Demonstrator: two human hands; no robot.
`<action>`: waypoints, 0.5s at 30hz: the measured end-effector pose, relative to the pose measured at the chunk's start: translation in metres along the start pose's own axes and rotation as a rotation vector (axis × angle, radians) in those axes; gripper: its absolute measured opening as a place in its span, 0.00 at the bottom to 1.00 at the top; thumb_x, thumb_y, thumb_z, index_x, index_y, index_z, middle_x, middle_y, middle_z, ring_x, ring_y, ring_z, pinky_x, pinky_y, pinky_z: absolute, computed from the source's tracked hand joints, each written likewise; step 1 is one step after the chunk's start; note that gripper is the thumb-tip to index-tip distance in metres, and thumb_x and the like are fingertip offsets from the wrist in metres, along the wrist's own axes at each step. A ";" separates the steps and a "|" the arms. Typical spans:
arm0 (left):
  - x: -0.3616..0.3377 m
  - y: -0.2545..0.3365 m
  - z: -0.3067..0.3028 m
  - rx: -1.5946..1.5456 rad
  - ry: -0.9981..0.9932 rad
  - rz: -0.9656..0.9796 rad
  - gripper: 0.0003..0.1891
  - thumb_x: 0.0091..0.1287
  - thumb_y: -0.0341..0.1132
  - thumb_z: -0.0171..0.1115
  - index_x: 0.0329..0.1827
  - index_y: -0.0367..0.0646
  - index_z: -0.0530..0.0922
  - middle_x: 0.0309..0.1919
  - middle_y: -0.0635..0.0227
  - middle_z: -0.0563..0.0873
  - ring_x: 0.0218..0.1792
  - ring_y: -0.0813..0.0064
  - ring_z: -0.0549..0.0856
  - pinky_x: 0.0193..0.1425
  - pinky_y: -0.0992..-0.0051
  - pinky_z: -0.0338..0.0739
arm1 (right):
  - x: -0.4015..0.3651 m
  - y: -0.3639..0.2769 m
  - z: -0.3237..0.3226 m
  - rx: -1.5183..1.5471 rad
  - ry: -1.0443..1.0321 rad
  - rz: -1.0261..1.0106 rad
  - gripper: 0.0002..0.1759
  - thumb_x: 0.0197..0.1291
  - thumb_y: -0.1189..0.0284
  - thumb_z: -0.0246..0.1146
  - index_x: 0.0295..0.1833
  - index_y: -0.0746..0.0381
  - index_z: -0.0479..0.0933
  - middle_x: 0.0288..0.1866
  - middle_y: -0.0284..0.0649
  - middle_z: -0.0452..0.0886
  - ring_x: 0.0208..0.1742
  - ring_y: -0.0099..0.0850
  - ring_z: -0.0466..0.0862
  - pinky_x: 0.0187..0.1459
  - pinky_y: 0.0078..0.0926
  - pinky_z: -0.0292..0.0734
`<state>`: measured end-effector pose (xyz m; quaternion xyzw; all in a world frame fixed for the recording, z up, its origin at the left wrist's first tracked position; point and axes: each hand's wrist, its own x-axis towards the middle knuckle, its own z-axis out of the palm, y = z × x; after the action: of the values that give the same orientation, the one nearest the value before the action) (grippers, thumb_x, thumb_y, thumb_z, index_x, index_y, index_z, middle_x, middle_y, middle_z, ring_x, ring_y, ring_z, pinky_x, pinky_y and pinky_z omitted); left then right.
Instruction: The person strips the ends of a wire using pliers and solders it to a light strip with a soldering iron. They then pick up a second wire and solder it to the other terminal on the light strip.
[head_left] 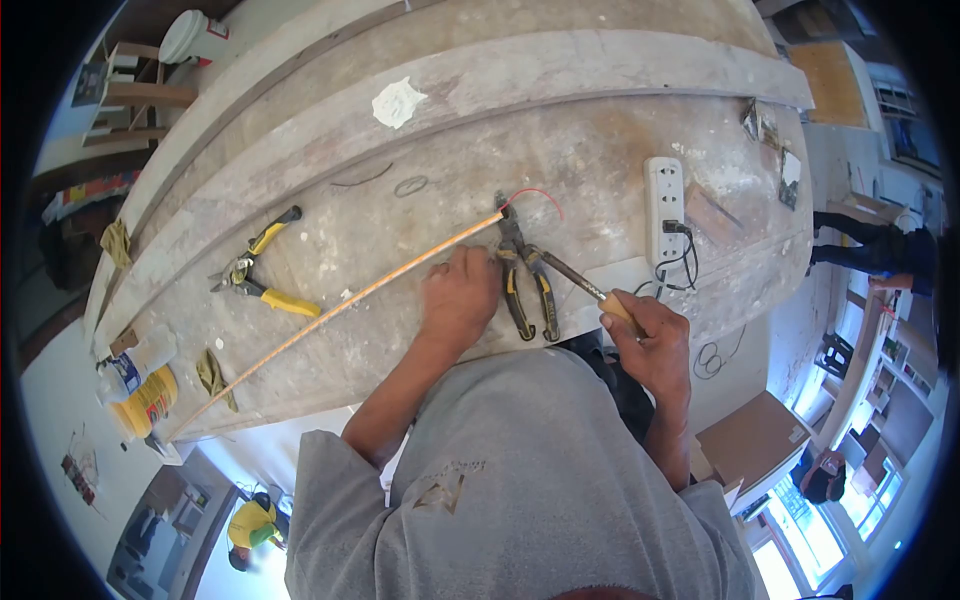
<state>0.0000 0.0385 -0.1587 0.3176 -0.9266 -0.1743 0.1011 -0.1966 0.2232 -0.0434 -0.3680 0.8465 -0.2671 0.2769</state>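
Note:
My right hand grips the wooden handle of a soldering iron. Its metal shaft points up and left, the tip overlapping the jaw end of black-and-yellow pliers that lie on the table. A long, thin orange-tinted strip runs from the table's lower left up to the plier jaws. From its upper end curves a red wire. My left hand rests beside the pliers, just below the strip, with curled fingers; what they hold, if anything, is hidden.
Yellow-handled snips lie open to the left. A white power strip with a plugged-in black cord stands at the right. Bottles sit at the left edge. A long board crosses the back. Other people are farther off.

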 end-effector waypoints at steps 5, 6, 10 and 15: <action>0.007 0.008 -0.043 -0.249 0.020 -0.124 0.08 0.73 0.28 0.65 0.52 0.40 0.78 0.40 0.55 0.85 0.32 0.47 0.87 0.37 0.50 0.82 | 0.000 0.005 0.002 0.002 0.018 -0.024 0.18 0.66 0.70 0.78 0.58 0.67 0.91 0.38 0.51 0.90 0.38 0.49 0.91 0.43 0.42 0.85; 0.010 0.007 -0.046 -0.247 0.020 -0.124 0.08 0.73 0.28 0.65 0.52 0.40 0.78 0.40 0.55 0.85 0.32 0.47 0.87 0.37 0.50 0.82 | 0.000 0.004 0.003 0.016 0.021 -0.030 0.18 0.66 0.70 0.78 0.58 0.67 0.91 0.38 0.51 0.90 0.38 0.49 0.91 0.43 0.42 0.85; 0.023 -0.003 -0.045 -0.286 0.053 -0.096 0.08 0.74 0.28 0.65 0.52 0.39 0.77 0.42 0.53 0.84 0.34 0.44 0.86 0.39 0.48 0.81 | 0.002 0.000 0.003 0.042 0.017 -0.019 0.18 0.65 0.71 0.78 0.58 0.67 0.90 0.40 0.51 0.91 0.38 0.49 0.92 0.43 0.42 0.85; 0.039 -0.009 -0.046 -0.243 0.036 -0.022 0.08 0.77 0.25 0.64 0.54 0.39 0.75 0.40 0.53 0.86 0.37 0.44 0.87 0.41 0.49 0.79 | 0.001 0.005 0.004 0.055 0.051 -0.044 0.18 0.64 0.73 0.79 0.58 0.66 0.91 0.37 0.48 0.90 0.35 0.44 0.90 0.41 0.38 0.83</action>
<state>-0.0116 -0.0049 -0.1165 0.3160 -0.8931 -0.2807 0.1537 -0.1972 0.2244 -0.0500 -0.3718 0.8374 -0.3054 0.2593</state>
